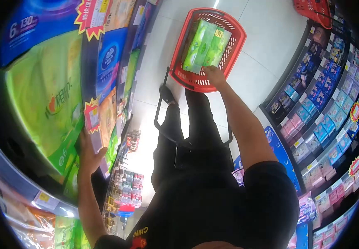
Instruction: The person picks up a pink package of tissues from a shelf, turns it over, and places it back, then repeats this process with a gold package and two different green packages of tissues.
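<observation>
A green tissue pack (pixel 204 45) lies inside a red shopping basket (pixel 239 31) on the floor, its black handle folded down toward the legs. My right hand (pixel 214 76) reaches over the basket's near rim, fingers bent at the pack's near edge; whether they grip it is hard to tell. On the left, my left hand (pixel 89 154) is against the shelf front, beside a large green tissue package (pixel 48 99), with thumb and fingers apart. Part of its fingers is hidden in shadow.
Shelves of tissue packs (pixel 106 58) run along the left, with starburst price signs (pixel 92 116). Curved shelves of small colourful packs (pixel 320 91) line the right. Another red basket (pixel 312 10) stands at the top right. Small hanging goods (pixel 131 189) are at the lower left.
</observation>
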A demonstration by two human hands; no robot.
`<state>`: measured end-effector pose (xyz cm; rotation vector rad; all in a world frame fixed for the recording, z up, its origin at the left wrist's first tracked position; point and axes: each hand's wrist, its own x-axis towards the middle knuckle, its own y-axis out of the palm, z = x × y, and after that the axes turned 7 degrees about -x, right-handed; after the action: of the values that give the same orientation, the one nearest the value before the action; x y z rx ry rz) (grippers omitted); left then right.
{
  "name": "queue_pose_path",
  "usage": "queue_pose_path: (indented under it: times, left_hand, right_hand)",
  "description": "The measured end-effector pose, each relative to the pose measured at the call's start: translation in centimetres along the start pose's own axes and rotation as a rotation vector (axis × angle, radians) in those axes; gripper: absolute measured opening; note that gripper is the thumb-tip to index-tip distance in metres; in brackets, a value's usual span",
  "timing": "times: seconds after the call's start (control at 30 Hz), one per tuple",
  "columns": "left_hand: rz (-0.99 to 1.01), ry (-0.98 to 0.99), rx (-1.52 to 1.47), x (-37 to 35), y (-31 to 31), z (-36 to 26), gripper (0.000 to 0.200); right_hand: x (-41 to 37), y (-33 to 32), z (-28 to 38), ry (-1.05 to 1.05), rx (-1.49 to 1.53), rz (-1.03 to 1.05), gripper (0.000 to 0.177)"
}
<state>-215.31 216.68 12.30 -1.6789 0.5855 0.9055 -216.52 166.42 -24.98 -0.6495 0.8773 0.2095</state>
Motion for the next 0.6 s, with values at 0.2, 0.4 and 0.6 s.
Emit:
queue_pose_path:
  times: [0.2, 0.4, 0.6]
  left_hand:
    - [0.061, -0.001, 0.009, 0.4, -0.3, -0.4, 0.103]
    - [0.109, -0.094, 0.004, 0.7, -0.7, -1.5, 0.099]
    - [0.143, -0.139, -0.024, 0.6, -0.2, 0.4, 0.102]
  right_hand:
    - [6.7, 0.6, -3.1, 0.142, 0.183, -0.059, 0.074]
    - [12.3, 1.0, -4.3, 0.219, 0.314, -0.138, 0.073]
    - [15.6, 2.6, -3.6, 0.259, 0.38, -0.224, 0.065]
